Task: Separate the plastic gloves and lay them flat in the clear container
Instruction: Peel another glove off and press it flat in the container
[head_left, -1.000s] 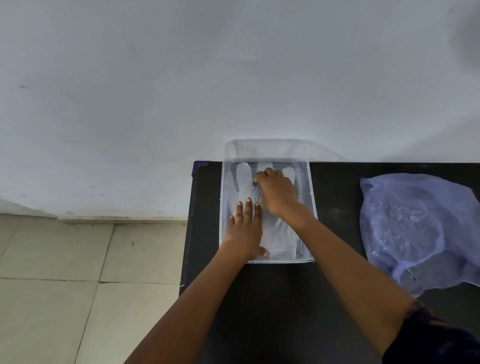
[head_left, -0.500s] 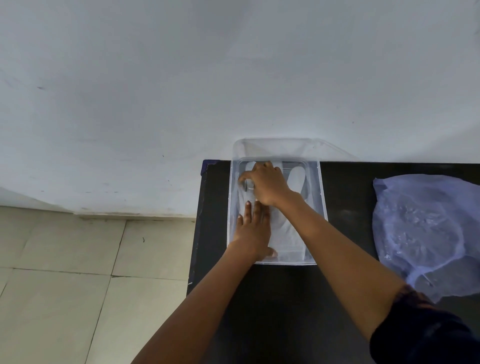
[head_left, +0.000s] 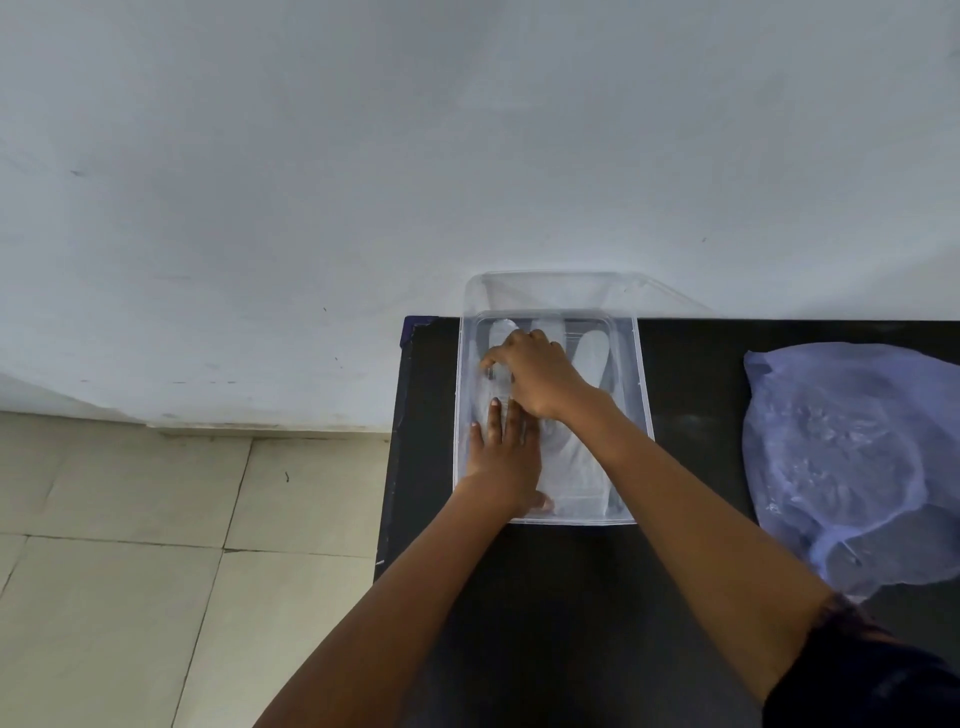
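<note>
Left hand: fingers straight and together, pressing flat on the plastic glove at the near-left part of the clear container. Right hand: crossed over the left fingertips, fingers bent, bearing on the glove's finger section at the far-left part; whether it pinches the film cannot be told. The container stands at the table's far-left corner. A translucent bag lies at the right edge.

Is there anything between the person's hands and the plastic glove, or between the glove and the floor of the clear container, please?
Nothing visible does. The left hand lies flat on the plastic glove, the right hand works at its finger end, and the glove already lies inside the clear container. What is beneath the glove cannot be told.
</note>
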